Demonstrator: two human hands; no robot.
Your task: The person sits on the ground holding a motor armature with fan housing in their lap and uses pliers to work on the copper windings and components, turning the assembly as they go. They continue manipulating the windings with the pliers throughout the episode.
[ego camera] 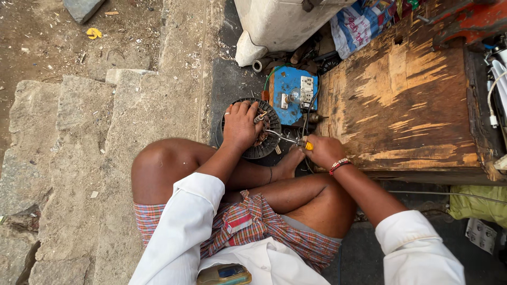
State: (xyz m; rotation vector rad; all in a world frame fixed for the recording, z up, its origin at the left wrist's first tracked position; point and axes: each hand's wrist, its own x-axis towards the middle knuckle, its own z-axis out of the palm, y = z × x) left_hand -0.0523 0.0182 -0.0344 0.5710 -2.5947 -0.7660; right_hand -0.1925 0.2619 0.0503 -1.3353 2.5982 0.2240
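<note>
- Nearest the camera, a person sits cross-legged on the ground in a white shirt and a checked cloth, bare knees spread, looking down at their own two hands.
- The right hand (pixel 323 150), with a red beaded band at the wrist, is closed around the yellow handle of a pair of pliers (pixel 288 140); the thin metal nose reaches left into the work.
- The left hand (pixel 240 125) is spread flat over the top of a round, dark motor stator (pixel 266 142), fingers curled on its rim, pressing it down rather than gripping it. The stator rests on the ground just in front of the person's bare foot (pixel 289 163).
- Risk: the plier tip sits close to the left fingers, so a slip could likely jab them.
- Risk: pulling hard on the copper windings could tip the stator onto the foot, since only the palm steadies it.
- Just beyond the stator lies a blue switchboard (pixel 292 92) with sockets and loose wires; if live, a stray metal tool touching it could shock.
- To the right stands a worn wooden box (pixel 401 100); farther off, stone slabs (pixel 79 132) and dusty ground.
</note>
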